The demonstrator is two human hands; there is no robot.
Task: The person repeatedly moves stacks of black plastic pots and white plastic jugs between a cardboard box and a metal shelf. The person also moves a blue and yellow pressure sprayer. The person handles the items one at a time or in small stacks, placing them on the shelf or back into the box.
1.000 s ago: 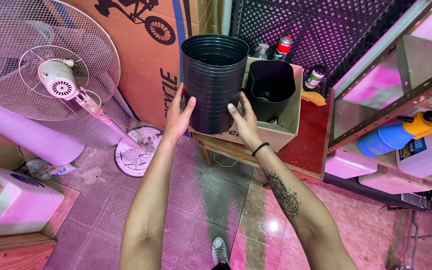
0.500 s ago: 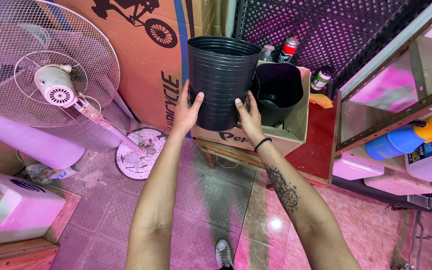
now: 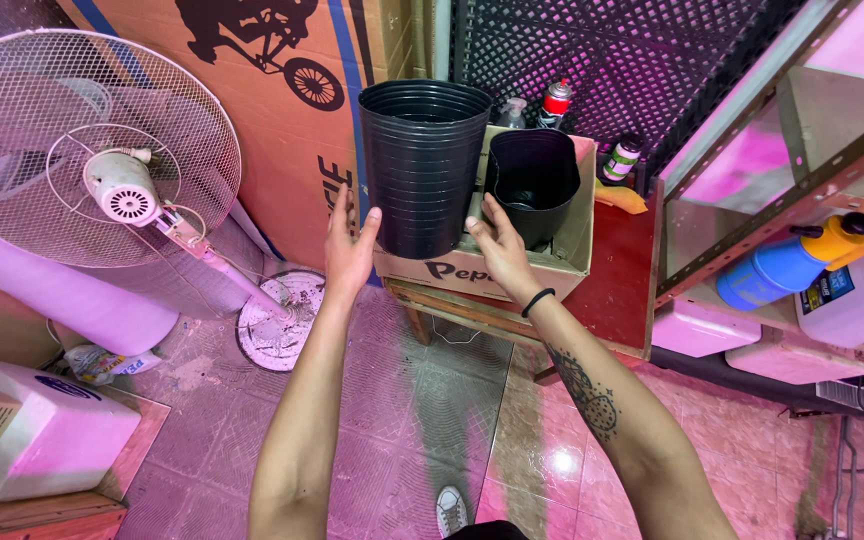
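A tall stack of nested black plastic nursery pots (image 3: 424,165) stands upright at the left end of an open brown cardboard box (image 3: 512,270), beside a single wider black plastic pot (image 3: 534,185) sitting in the same box. The box rests on a low wooden stand (image 3: 452,305) over the pink-lit tiled floor (image 3: 402,400).

The left hand (image 3: 350,250) lies against the lower left side of the stack, fingers spread and pointing upward, thumb forward. The right hand (image 3: 497,250) is at the lower right side, its fingers reaching up between the stack and the single pot. Neither grip is pressed together; both are open palms flanking the stack, and whether they squeeze it firmly cannot be told.

Handling this well seems to call for even pressure from both sides, low on the stack, so the thin walls do not buckle and the pots do not slide apart. Keeping the stack vertical matters, since it is tall and could tip toward the white pedestal fan (image 3: 102,150) or the large printed cardboard carton (image 3: 282,120) leaning behind it. The right fingers have little room beside the single pot, so that pot could be nudged against the spray cans (image 3: 555,100) at the back of the box. A steady, straight motion would probably be safest.
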